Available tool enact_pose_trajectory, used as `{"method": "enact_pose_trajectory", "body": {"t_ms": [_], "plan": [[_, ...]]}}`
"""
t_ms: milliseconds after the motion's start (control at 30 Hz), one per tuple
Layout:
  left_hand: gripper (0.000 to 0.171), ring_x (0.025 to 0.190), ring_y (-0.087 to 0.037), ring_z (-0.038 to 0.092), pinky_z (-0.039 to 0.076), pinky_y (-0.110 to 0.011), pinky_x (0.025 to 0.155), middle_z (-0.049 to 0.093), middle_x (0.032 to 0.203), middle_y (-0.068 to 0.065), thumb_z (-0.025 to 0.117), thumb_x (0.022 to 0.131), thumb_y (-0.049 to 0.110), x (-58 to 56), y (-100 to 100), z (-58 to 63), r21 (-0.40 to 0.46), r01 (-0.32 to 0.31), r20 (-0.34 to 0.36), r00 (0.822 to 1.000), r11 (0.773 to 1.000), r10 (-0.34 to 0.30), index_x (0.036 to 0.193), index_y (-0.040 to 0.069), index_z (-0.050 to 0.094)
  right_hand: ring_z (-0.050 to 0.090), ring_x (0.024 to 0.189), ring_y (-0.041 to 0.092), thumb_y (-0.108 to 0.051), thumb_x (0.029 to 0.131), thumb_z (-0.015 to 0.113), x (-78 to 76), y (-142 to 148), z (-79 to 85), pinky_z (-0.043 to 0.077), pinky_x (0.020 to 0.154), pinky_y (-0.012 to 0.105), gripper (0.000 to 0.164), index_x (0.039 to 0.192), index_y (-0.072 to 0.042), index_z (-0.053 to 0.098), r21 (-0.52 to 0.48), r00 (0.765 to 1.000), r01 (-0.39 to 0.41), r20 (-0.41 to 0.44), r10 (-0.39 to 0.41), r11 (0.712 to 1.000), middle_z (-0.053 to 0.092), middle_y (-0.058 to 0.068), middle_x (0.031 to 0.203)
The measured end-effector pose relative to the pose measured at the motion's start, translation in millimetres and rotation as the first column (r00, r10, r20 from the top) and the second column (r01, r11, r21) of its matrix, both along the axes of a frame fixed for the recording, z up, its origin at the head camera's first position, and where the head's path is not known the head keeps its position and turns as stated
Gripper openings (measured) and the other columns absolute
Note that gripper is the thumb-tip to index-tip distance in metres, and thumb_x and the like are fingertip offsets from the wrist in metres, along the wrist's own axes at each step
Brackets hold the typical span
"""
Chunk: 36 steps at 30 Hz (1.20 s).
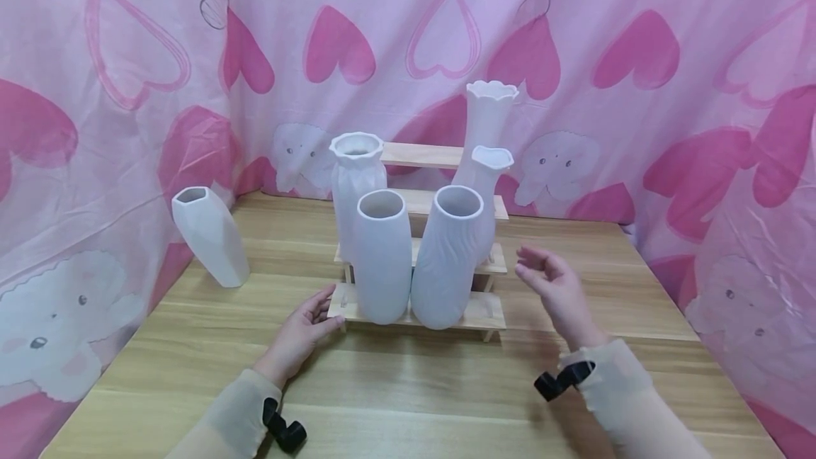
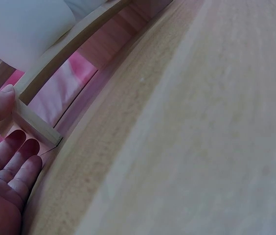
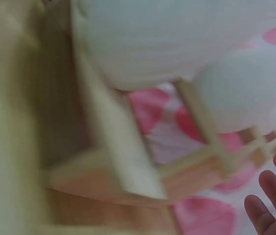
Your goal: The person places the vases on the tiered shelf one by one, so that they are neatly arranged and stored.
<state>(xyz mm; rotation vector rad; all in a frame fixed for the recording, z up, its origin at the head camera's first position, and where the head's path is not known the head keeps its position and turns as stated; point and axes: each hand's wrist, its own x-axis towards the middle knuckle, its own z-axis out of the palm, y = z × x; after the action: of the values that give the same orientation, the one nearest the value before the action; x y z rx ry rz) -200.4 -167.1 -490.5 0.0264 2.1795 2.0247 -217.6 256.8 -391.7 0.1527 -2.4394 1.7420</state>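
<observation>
A tiered wooden stand (image 1: 487, 312) carries several white vases. My left hand (image 1: 298, 340) grips the left end of its lowest step; the thumb (image 2: 3, 100) lies on the front corner. My right hand (image 1: 562, 297) is held off to the stand's right, touching nothing, its fingers loosely extended. On the lowest step a smooth vase (image 1: 384, 268) and a vase with leaf-like relief (image 1: 444, 268) lean slightly apart at the top. Behind them are a ruffle-necked vase (image 1: 353, 183) at left and a wavy-rimmed vase (image 1: 489, 197) at right. Farther back rises a tall scalloped vase (image 1: 487, 119).
A faceted white vase (image 1: 213, 239) stands apart on the wood-grain table (image 1: 408, 402), left of the stand. A pink curtain (image 1: 395, 41) with hearts surrounds the table's back and sides. The right wrist view is blurred.
</observation>
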Motion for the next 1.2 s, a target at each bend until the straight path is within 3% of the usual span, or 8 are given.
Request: {"method": "enact_pose_trajectory", "body": {"t_ms": [133,367,500,633,833,967,1200], "plan": [[0.074,0.122,-0.025,0.050,0.042,-0.029,0.098,0.051,0.136,-0.015,0.073,0.086,0.017,0.2,-0.7,-0.7,0.004,0.006,-0.004,1.000,1.000,-0.006,0.149,0.012,0.034,0.053,0.113,0.018,-0.031,0.092,0.066,12.4,-7.2,-29.3,0.045,0.087,0.019,0.055,0.137,-0.005,0.049,0.009,0.997,0.011,0.077,-0.012,1.000,0.054,0.015,0.131],[0.073,0.122,-0.025,0.050,0.039,-0.035,0.102,0.051,0.135,-0.014,0.073,0.086,0.015,1.7,0.6,1.8,0.001,0.001,0.010,1.000,1.000,-0.001,0.148,0.013,0.035,0.057,0.105,0.014,-0.020,0.089,0.071,26.2,-17.3,-66.6,0.048,0.085,0.025,0.060,0.140,-0.003,0.044,-0.197,0.975,0.052,0.221,-0.007,0.979,0.051,0.022,0.131],[0.073,0.122,-0.025,0.050,0.039,-0.034,0.102,0.052,0.135,-0.014,0.073,0.086,0.015,2.4,0.8,2.3,-0.001,-0.002,0.009,1.000,1.000,0.002,0.149,0.013,0.035,0.052,0.117,0.022,-0.017,0.090,0.069,29.8,-20.9,-78.6,0.044,0.088,0.018,0.062,0.143,-0.004,0.041,-0.170,0.973,0.024,0.230,0.016,0.985,0.048,0.020,0.137],[0.073,0.121,-0.026,0.050,0.040,-0.032,0.100,0.052,0.135,-0.015,0.072,0.086,0.014,2.7,0.6,2.1,-0.005,-0.002,0.000,1.000,1.000,0.002,0.149,0.012,0.035,0.048,0.123,0.025,-0.014,0.089,0.070,30.9,-23.4,-86.3,0.042,0.088,0.014,0.062,0.144,-0.004,0.042,-0.149,0.980,-0.015,0.192,0.044,0.989,0.041,0.014,0.147],[0.072,0.119,-0.024,0.052,0.043,-0.025,0.095,0.053,0.133,-0.016,0.072,0.086,0.012,3.5,0.8,2.0,-0.005,-0.003,-0.013,1.000,1.000,0.003,0.148,0.011,0.036,0.054,0.111,0.005,-0.013,0.087,0.072,32.7,-24.4,-92.0,0.044,0.088,0.015,0.059,0.140,-0.002,0.048,-0.151,0.990,-0.032,0.131,0.052,0.988,0.036,0.010,0.152],[0.072,0.117,-0.024,0.052,0.043,-0.021,0.092,0.053,0.132,-0.017,0.072,0.087,0.011,3.1,0.7,1.4,-0.005,0.004,-0.032,0.999,1.000,-0.004,0.148,0.008,0.034,0.054,0.108,0.002,-0.012,0.087,0.072,33.5,-24.5,-93.0,0.045,0.087,0.016,0.059,0.140,-0.002,0.048,-0.171,0.990,-0.035,0.129,0.058,0.985,0.036,0.009,0.151],[0.075,0.121,-0.027,0.049,0.040,-0.032,0.100,0.051,0.135,-0.017,0.073,0.086,0.017,1.4,-1.9,2.6,-0.044,0.015,-0.023,1.000,0.999,-0.016,0.149,0.009,0.034,0.053,0.110,0.002,-0.013,0.087,0.071,33.6,-25.3,-94.3,0.045,0.087,0.016,0.059,0.141,-0.003,0.047,-0.171,0.989,-0.019,0.141,0.044,0.985,0.036,0.008,0.151]]}}
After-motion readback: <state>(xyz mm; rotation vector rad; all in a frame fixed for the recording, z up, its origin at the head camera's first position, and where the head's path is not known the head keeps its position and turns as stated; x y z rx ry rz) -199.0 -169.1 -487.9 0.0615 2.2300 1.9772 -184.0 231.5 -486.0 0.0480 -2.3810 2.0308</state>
